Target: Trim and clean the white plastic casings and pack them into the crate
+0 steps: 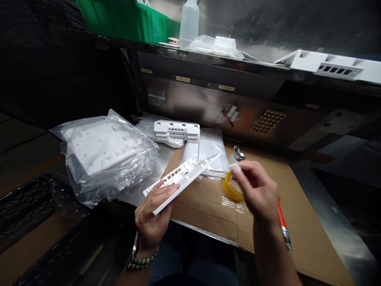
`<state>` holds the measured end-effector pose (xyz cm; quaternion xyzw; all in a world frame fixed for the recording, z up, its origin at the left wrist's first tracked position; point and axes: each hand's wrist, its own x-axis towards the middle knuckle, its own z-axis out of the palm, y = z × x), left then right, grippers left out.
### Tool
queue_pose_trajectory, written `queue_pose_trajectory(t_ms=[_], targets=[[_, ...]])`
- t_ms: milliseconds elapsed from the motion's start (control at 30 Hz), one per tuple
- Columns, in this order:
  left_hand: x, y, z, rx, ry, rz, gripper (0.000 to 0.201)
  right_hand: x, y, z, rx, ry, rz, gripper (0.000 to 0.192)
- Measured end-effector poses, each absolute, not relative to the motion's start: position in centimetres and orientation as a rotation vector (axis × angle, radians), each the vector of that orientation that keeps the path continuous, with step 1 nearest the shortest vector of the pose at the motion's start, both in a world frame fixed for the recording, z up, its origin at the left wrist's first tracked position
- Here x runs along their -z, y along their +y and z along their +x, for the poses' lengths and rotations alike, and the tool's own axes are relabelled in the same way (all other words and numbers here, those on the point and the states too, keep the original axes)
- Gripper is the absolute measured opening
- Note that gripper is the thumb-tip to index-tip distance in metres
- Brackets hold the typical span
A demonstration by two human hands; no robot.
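My left hand (pixel 153 214) grips a flat white plastic panel (pixel 181 176) by its near end, tilted edge-up over the cardboard sheet (pixel 208 206). My right hand (pixel 257 190) is raised just right of the panel's far tip, its fingertips pinched on something small and pale that I cannot make out. A yellowish roll of clear tape (pixel 230 188) lies on the cardboard right under that hand. A red-handled tool (pixel 282 222) lies partly hidden beneath my right wrist.
A bagged stack of white panels (pixel 101 151) sits at the left. Two or three bare white panels (pixel 176 131) are stacked behind, on empty plastic bags (pixel 208 149). A shelf above holds a green bin (pixel 125 18), a plastic bottle (pixel 189 22) and a white panel (pixel 330 67).
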<state>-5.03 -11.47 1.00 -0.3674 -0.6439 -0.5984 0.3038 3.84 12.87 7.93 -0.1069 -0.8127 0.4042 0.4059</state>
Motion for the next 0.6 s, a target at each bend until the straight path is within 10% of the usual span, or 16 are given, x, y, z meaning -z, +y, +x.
queue_pose_trajectory(t_ms=[600], targets=[[-0.9,-10.4,-4.0,1.472,-1.674,-1.023,0.047,-7.5,2.8,3.7,-1.037,-1.973,-0.059,0.016]])
